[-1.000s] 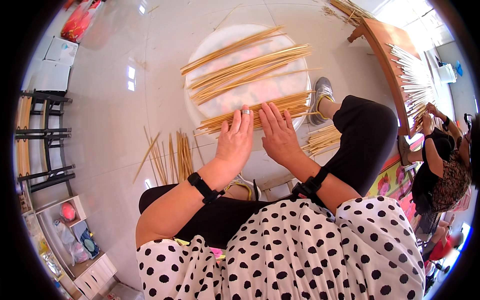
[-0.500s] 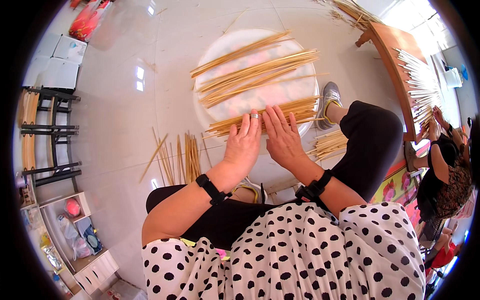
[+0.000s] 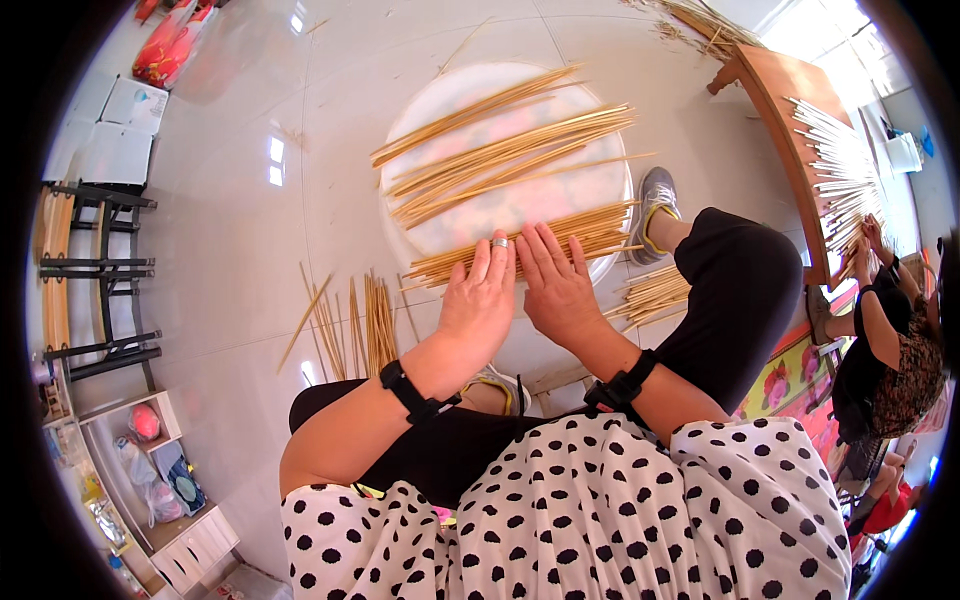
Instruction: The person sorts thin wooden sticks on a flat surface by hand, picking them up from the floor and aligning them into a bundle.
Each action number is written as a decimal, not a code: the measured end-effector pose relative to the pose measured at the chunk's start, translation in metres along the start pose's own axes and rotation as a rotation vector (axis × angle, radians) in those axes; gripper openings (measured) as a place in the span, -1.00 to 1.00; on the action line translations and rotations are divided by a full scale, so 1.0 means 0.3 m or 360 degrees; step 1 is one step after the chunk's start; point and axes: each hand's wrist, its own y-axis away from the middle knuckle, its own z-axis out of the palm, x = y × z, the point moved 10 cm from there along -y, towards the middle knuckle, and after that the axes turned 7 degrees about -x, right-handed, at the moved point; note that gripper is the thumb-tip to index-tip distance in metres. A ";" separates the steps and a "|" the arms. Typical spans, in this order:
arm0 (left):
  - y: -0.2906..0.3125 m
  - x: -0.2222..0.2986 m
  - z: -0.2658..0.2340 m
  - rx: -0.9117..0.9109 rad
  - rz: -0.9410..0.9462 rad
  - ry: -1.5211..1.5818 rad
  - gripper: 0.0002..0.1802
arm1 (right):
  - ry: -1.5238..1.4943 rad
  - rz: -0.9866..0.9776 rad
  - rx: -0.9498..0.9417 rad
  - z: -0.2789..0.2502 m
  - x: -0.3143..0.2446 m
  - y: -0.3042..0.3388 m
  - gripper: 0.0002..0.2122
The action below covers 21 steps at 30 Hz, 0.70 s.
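A round, pale-topped board or low table [image 3: 570, 182] lies in front of me, with thin yellow-brown sticks across it. My left hand [image 3: 478, 305] rests flat with fingers stretched over the nearest row of sticks [image 3: 605, 226]. Beside it my right hand [image 3: 556, 290] lies on the same row, fingers extended and slightly spread. Neither hand grips a stick; the part of the row beneath the fingers is hidden. Beyond, a middle group of sticks [image 3: 510, 150] and a far group [image 3: 470, 112] lie slanted on the top.
More sticks stand or lean at the near left [image 3: 378, 325]; another bundle [image 3: 655, 295] lies by my right leg. At right, a co-worker's hands [image 3: 868, 240] touch pale sticks on a wooden table [image 3: 770, 120]. Black-legged folded furniture [image 3: 105, 270] and a shelf [image 3: 150, 450] line the left.
Both hands have slid slightly toward me over the nearest row, still flat. The view has shifted a little; the other stick groups look unchanged.
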 end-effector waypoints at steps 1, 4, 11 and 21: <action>-0.011 -0.005 -0.025 -0.0021 0.0011 0.0039 -0.40 | -0.0011 -0.0001 -0.0006 0.001 0.001 0.000 -0.41; -0.069 -0.064 -0.105 -0.0256 0.0035 0.0600 -0.42 | -0.0033 -0.0005 -0.0014 0.000 0.002 0.002 -0.40; -0.250 -0.279 -0.172 0.0279 -0.0146 0.0383 -0.91 | 0.0009 -0.0035 0.0011 0.001 -0.002 0.003 -0.41; -0.303 -0.298 -0.087 0.0207 -0.0186 0.0266 -0.94 | -0.0007 -0.0053 -0.0023 -0.001 -0.008 0.000 -0.40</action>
